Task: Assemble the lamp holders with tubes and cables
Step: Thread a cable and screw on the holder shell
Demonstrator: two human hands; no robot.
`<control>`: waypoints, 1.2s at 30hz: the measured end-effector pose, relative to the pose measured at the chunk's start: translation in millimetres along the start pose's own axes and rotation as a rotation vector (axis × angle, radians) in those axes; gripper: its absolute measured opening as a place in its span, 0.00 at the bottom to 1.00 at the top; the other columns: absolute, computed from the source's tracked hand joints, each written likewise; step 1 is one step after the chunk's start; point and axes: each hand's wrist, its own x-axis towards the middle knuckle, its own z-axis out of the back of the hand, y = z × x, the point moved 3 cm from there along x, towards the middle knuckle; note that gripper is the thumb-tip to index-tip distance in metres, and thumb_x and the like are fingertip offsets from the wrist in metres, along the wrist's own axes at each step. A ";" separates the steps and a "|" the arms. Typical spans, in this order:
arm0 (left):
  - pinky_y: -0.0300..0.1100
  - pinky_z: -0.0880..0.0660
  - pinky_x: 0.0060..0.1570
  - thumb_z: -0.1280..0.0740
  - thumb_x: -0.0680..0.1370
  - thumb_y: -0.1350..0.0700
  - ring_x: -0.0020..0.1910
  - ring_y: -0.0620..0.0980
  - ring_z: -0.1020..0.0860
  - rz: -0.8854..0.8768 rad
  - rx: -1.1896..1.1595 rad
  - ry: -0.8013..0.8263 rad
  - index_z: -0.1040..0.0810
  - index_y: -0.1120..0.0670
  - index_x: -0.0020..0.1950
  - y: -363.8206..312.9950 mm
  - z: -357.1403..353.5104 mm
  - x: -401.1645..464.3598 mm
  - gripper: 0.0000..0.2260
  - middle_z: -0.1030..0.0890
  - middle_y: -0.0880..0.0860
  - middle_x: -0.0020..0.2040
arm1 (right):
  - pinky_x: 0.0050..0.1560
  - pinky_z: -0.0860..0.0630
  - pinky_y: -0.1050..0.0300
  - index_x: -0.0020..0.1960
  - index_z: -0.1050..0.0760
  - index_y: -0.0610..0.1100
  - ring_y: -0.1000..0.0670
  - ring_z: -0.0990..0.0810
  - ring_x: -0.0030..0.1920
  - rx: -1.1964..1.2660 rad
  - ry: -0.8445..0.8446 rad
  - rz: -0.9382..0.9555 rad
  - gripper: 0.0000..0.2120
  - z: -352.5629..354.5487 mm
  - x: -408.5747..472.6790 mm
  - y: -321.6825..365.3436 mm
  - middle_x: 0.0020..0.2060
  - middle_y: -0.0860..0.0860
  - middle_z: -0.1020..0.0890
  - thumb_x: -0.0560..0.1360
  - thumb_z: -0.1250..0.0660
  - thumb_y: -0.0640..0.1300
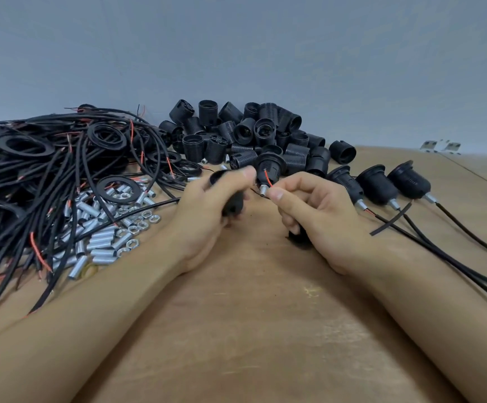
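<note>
1. The lamp holder (268, 167) sits between the two hands above the worktop (253, 330), its short metal tube (263, 189) pointing down and toward the person; that is its long axis.
2. A red wire (267, 178) crosses the holder just above the tube mouth, its lower end meeting the right hand (317, 210).
3. The right hand's fingers (277, 195) are curled and pinch the wire end, touching distance from the tube; a dark cable (300, 238) shows under the palm.
4. The left hand (213, 210) has its thumb on the holder's side and fingers curled round something black; what exactly is blurred.
5. The right hand is nearer the tube mouth, so threading likely falls to it.
</note>
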 end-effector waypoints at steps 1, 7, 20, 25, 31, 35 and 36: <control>0.45 0.31 0.39 0.34 0.70 0.52 0.37 0.49 0.28 0.037 -0.129 0.040 0.22 0.57 0.43 0.1 0.5 0.7 0.08 0.26 0.55 0.37 | 0.29 0.32 0.63 0.43 0.22 0.44 0.54 0.33 0.25 0.011 -0.007 0.010 0.04 1.3 0.4 1.4 0.24 0.52 0.28 0.76 0.30 0.42; 0.41 0.21 0.47 0.34 0.76 0.48 0.42 0.48 0.20 0.187 -0.340 0.145 0.22 0.58 0.54 1.8 2.0 0.8 0.14 0.17 0.56 0.47 | 0.28 0.35 0.62 0.38 0.17 0.50 0.53 0.33 0.24 0.019 -0.043 -0.002 0.05 7.2 -2.2 4.6 0.25 0.50 0.27 0.70 0.25 0.49; 0.38 0.20 0.46 0.31 0.74 0.47 0.46 0.49 0.16 0.322 -0.419 0.207 0.13 0.58 0.51 5.2 -1.3 -1.2 0.16 0.15 0.58 0.53 | 0.29 0.36 0.64 0.40 0.17 0.48 0.53 0.31 0.27 0.018 -0.072 -0.031 0.07 13.1 -2.7 10.8 0.25 0.51 0.26 0.68 0.26 0.51; 0.36 0.19 0.39 0.28 0.73 0.47 0.44 0.52 0.15 0.343 -0.529 0.164 0.14 0.62 0.48 4.0 0.9 -0.6 0.18 0.16 0.61 0.49 | 0.30 0.32 0.66 0.42 0.20 0.46 0.57 0.29 0.27 -0.112 -0.125 0.096 0.04 7.5 -5.6 16.5 0.25 0.56 0.25 0.75 0.28 0.45; 0.30 0.28 0.21 0.25 0.67 0.42 0.25 0.43 0.24 0.409 -0.399 0.157 0.18 0.53 0.46 5.4 -4.4 -2.5 0.17 0.22 0.53 0.36 | 0.31 0.34 0.66 0.43 0.22 0.44 0.57 0.32 0.29 -0.332 -0.146 0.222 0.06 -2.5 -11.0 21.7 0.27 0.52 0.27 0.78 0.31 0.43; 0.30 0.31 0.17 0.26 0.66 0.43 0.22 0.42 0.27 0.437 -0.377 0.139 0.25 0.55 0.50 8.3 -6.7 -0.6 0.21 0.25 0.53 0.34 | 0.31 0.35 0.61 0.44 0.22 0.41 0.47 0.34 0.29 -0.405 -0.142 0.246 0.08 -5.4 -13.3 21.7 0.29 0.38 0.27 0.78 0.31 0.45; 0.30 0.31 0.17 0.26 0.66 0.44 0.23 0.43 0.27 0.436 -0.363 0.142 0.26 0.55 0.50 9.0 -7.1 -0.2 0.21 0.25 0.53 0.33 | 0.31 0.35 0.61 0.44 0.22 0.41 0.46 0.33 0.29 -0.417 -0.143 0.258 0.08 -5.9 -13.7 21.7 0.29 0.38 0.27 0.78 0.32 0.45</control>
